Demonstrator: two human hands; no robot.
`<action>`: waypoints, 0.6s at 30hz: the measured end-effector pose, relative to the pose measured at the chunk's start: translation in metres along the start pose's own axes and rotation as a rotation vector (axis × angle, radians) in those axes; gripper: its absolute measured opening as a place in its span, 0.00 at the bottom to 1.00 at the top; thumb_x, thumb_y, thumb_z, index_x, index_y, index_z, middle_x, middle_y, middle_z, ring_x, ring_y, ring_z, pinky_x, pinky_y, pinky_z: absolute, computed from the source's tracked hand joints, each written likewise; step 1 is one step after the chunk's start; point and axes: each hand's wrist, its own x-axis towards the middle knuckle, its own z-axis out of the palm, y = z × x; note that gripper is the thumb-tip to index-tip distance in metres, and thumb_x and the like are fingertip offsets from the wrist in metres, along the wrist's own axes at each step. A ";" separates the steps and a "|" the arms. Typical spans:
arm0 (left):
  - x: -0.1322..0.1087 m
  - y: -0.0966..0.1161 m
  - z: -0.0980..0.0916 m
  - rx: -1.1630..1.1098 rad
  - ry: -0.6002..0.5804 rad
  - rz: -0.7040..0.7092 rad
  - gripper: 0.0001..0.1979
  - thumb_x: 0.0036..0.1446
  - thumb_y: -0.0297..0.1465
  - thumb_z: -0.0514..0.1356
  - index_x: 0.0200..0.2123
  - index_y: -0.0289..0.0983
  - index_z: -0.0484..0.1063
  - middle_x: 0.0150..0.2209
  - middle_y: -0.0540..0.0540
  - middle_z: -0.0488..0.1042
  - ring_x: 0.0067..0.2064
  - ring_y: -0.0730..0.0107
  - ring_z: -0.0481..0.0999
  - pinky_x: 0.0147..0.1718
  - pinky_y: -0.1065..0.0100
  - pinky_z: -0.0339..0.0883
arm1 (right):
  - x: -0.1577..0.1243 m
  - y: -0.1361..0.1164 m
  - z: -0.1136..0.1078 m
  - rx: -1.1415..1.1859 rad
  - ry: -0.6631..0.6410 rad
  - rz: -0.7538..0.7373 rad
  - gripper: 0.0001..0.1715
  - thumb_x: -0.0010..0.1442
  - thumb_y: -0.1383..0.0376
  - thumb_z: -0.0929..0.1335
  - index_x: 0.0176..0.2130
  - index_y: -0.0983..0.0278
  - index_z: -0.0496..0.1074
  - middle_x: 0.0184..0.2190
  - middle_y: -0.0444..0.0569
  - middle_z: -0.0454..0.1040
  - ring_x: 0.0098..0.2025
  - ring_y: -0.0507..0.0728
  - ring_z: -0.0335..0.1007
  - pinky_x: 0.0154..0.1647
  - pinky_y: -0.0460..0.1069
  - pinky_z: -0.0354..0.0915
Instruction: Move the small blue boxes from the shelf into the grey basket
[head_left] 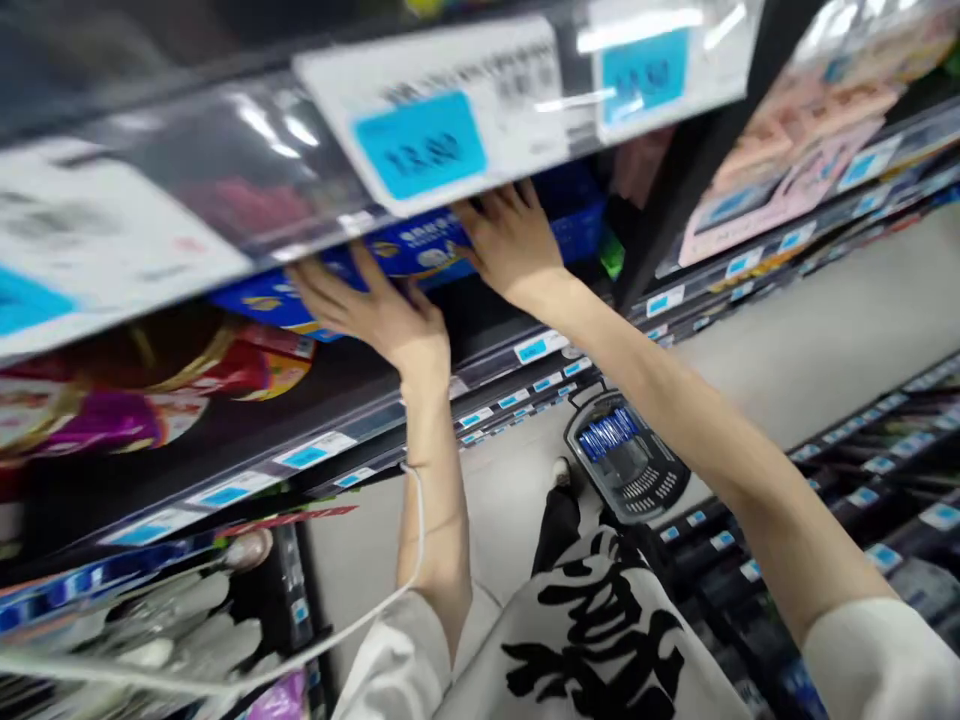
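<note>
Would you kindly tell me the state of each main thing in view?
Blue packaging, on the shelf, partly hidden
Left hand, open, fingers spread over the packaging
Right hand, at the packaging, grip unclear
Basket, on the floor, holding blue items
White cable, slack
Central price label, facing the camera, print blurred

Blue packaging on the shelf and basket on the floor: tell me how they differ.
Place: the blue packaging sits on a shelf; the basket is down on the floor.
Look: the packaging is blue with white print; the basket is mostly dark, with slots.
Contact: the left hand and right hand are on the packaging; neither touches the basket.
Shared: blue shows on the packaging and inside the basket.
</note>
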 end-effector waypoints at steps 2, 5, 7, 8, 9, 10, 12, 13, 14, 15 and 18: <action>-0.032 0.015 -0.004 -0.064 0.070 0.160 0.33 0.70 0.32 0.59 0.72 0.24 0.57 0.76 0.26 0.45 0.78 0.40 0.39 0.72 0.35 0.34 | -0.055 0.006 -0.008 -0.268 0.081 -0.164 0.35 0.72 0.63 0.69 0.71 0.70 0.59 0.75 0.51 0.56 0.79 0.65 0.40 0.77 0.68 0.41; -0.109 0.047 -0.002 -0.215 -0.038 0.274 0.29 0.74 0.33 0.52 0.73 0.27 0.57 0.75 0.29 0.51 0.78 0.46 0.42 0.74 0.40 0.39 | -0.177 0.048 -0.001 -0.251 0.317 -0.220 0.21 0.75 0.61 0.64 0.64 0.58 0.71 0.66 0.49 0.70 0.71 0.59 0.62 0.74 0.62 0.58; -0.175 0.067 0.012 -0.374 -0.158 0.332 0.24 0.73 0.31 0.52 0.68 0.30 0.65 0.71 0.30 0.60 0.77 0.47 0.48 0.73 0.42 0.45 | -0.272 0.093 0.021 -0.134 0.555 -0.006 0.13 0.72 0.60 0.64 0.52 0.56 0.75 0.52 0.53 0.78 0.57 0.62 0.75 0.64 0.64 0.68; -0.211 0.076 0.023 -0.478 -0.241 0.388 0.22 0.72 0.29 0.51 0.66 0.31 0.68 0.68 0.31 0.66 0.75 0.49 0.54 0.73 0.44 0.50 | -0.318 0.118 0.036 -0.074 0.646 0.182 0.11 0.70 0.59 0.65 0.48 0.57 0.74 0.47 0.55 0.79 0.53 0.63 0.76 0.61 0.64 0.70; -0.248 0.082 0.036 -0.581 -0.416 0.464 0.21 0.71 0.26 0.51 0.63 0.33 0.70 0.64 0.33 0.70 0.72 0.52 0.61 0.71 0.48 0.54 | -0.362 0.144 0.054 -0.016 0.705 0.421 0.11 0.69 0.58 0.65 0.47 0.59 0.73 0.46 0.57 0.78 0.51 0.64 0.75 0.59 0.64 0.70; -0.285 0.087 0.052 -0.656 -0.662 0.536 0.21 0.70 0.25 0.50 0.62 0.34 0.71 0.61 0.34 0.73 0.68 0.55 0.66 0.70 0.51 0.58 | -0.402 0.168 0.074 0.049 0.717 0.688 0.14 0.69 0.56 0.64 0.47 0.61 0.73 0.47 0.58 0.77 0.52 0.64 0.74 0.60 0.64 0.70; -0.356 0.088 0.092 -0.623 -1.179 0.487 0.22 0.70 0.25 0.50 0.62 0.34 0.71 0.62 0.35 0.72 0.66 0.55 0.68 0.69 0.51 0.59 | -0.469 0.214 0.120 0.253 0.576 1.153 0.23 0.64 0.53 0.64 0.52 0.64 0.71 0.53 0.60 0.75 0.55 0.64 0.73 0.63 0.62 0.68; -0.390 0.084 0.116 -0.542 -1.382 0.397 0.21 0.70 0.26 0.51 0.63 0.33 0.71 0.62 0.35 0.72 0.66 0.54 0.68 0.69 0.53 0.59 | -0.495 0.235 0.146 0.307 0.549 1.262 0.27 0.61 0.53 0.64 0.54 0.66 0.70 0.55 0.63 0.74 0.56 0.65 0.73 0.63 0.62 0.68; -0.422 0.078 0.144 -0.437 -1.533 0.295 0.22 0.69 0.27 0.53 0.63 0.31 0.70 0.63 0.33 0.71 0.67 0.54 0.68 0.69 0.54 0.59 | -0.517 0.257 0.174 0.352 0.532 1.336 0.31 0.57 0.54 0.66 0.55 0.69 0.70 0.55 0.67 0.74 0.54 0.67 0.75 0.61 0.62 0.70; -0.451 0.069 0.174 -0.344 -1.607 0.232 0.22 0.68 0.26 0.54 0.63 0.28 0.70 0.62 0.31 0.71 0.66 0.53 0.69 0.68 0.55 0.60 | -0.535 0.279 0.204 0.401 0.520 1.409 0.35 0.54 0.54 0.67 0.56 0.70 0.69 0.55 0.69 0.74 0.52 0.67 0.77 0.58 0.62 0.72; -0.527 0.030 0.276 -0.092 -1.646 0.112 0.23 0.68 0.26 0.54 0.63 0.21 0.68 0.61 0.23 0.70 0.65 0.48 0.71 0.66 0.55 0.62 | -0.571 0.353 0.299 0.549 0.514 1.563 0.45 0.48 0.53 0.69 0.60 0.71 0.66 0.58 0.71 0.73 0.48 0.68 0.80 0.50 0.59 0.76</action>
